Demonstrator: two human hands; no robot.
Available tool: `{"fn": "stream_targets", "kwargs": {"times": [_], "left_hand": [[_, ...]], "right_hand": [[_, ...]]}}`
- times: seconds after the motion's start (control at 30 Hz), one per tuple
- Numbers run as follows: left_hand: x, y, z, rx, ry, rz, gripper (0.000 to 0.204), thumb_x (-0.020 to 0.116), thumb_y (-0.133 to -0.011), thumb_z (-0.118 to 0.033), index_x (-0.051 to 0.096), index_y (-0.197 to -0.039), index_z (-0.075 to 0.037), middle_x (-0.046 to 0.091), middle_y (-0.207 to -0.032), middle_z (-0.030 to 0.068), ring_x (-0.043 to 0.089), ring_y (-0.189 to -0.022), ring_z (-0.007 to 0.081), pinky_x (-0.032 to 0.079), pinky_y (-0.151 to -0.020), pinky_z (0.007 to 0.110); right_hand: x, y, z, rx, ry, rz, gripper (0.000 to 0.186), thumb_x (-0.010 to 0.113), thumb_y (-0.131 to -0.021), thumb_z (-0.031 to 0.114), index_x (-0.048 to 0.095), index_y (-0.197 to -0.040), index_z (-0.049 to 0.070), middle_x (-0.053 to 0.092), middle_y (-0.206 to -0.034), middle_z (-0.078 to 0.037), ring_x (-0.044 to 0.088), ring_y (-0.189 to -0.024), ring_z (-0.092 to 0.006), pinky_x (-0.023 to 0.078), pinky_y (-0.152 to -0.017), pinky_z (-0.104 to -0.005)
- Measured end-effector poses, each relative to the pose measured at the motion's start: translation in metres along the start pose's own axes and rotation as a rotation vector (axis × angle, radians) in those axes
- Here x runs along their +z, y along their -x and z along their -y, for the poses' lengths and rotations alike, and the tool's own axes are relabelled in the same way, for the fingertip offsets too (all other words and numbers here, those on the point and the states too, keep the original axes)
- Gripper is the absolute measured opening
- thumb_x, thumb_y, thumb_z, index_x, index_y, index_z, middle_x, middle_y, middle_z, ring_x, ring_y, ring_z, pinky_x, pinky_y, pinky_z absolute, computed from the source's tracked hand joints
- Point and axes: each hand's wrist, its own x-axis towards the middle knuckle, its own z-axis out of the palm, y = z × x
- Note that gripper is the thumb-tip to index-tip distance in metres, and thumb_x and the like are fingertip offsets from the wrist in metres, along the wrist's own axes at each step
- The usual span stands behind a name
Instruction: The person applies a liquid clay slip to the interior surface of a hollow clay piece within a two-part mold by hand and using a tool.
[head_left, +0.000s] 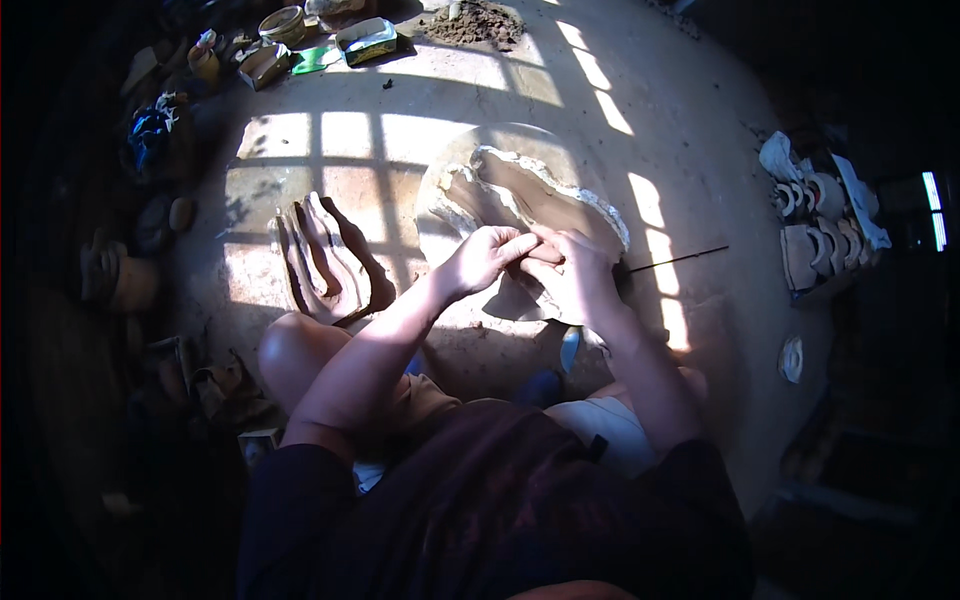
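Clay slab point(520, 190) on floor point(690, 130); left hand point(484, 258) and right hand point(572, 275) together, pinching its 6 o'clock edge; advise even pressure

Sunlit earthen floor point(680, 130) bears clay slab point(520, 190), clay strips point(325, 255), stick point(675, 261)

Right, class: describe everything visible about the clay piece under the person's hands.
The clay piece is a broad, flat brown slab with raised wavy walls and pale, rough rims. It lies on a round board on the sunlit floor. Both hands, left hand and right hand, press together on its near edge.
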Motion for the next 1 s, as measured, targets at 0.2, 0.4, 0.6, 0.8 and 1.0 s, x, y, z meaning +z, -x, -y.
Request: {"fn": "stream_targets", "kwargs": {"times": [0.2,0.4,0.6,0.8,1.0], "left_hand": [[-0.023,-0.040,0.032,0.099,-0.117,-0.263,0.045,0.060,-0.111,-0.044,0.071,-0.109,0.000,0.071,-0.094,0.0036,0.064,-0.087,0.0136,0.053,-0.080,0.034],[-0.124,-0.077,0.033,0.271,-0.466,-0.889,0.040,0.055,-0.110,-0.034,0.065,-0.113,0.005,0.072,-0.105,0.0312,0.070,-0.104,0.0474,0.053,-0.092,0.051],[-0.132,-0.088,0.060,0.130,-0.440,-0.711,0.045,0.064,-0.106,-0.037,0.061,-0.125,0.004,0.072,-0.117,0.0253,0.069,-0.115,0.0387,0.051,-0.101,0.044],[-0.140,-0.100,0.068,0.065,-0.368,-0.627,0.040,0.064,-0.106,-0.034,0.062,-0.125,0.001,0.074,-0.116,0.0222,0.071,-0.115,0.0359,0.052,-0.100,0.043],[-0.142,-0.100,0.058,0.003,-0.489,-0.536,0.044,0.066,-0.105,-0.040,0.062,-0.124,0.000,0.075,-0.115,0.0205,0.072,-0.112,0.0345,0.053,-0.098,0.042]], "right_hand": [[0.002,-0.043,-0.006,-0.040,0.166,0.170,0.023,0.075,-0.097,0.024,0.079,-0.108,0.004,0.075,-0.100,-0.019,0.075,-0.089,-0.0312,0.058,-0.082,-0.0415],[0.035,-0.116,-0.037,0.046,0.141,-0.047,0.030,0.073,-0.096,0.028,0.079,-0.114,0.004,0.076,-0.107,-0.023,0.075,-0.106,-0.0345,0.058,-0.091,-0.0424],[0.060,-0.171,-0.058,-0.135,0.295,0.248,0.027,0.068,-0.099,0.021,0.079,-0.116,0.004,0.074,-0.113,-0.023,0.071,-0.106,-0.0402,0.056,-0.094,-0.0437],[0.073,-0.187,-0.071,-0.190,0.343,0.300,0.025,0.071,-0.096,0.023,0.081,-0.112,0.006,0.073,-0.110,-0.022,0.071,-0.103,-0.0386,0.055,-0.094,-0.0429],[0.073,-0.199,-0.069,-0.207,0.292,0.339,0.025,0.072,-0.091,0.027,0.083,-0.100,0.006,0.072,-0.111,-0.022,0.070,-0.107,-0.0385,0.054,-0.098,-0.0454]]}}
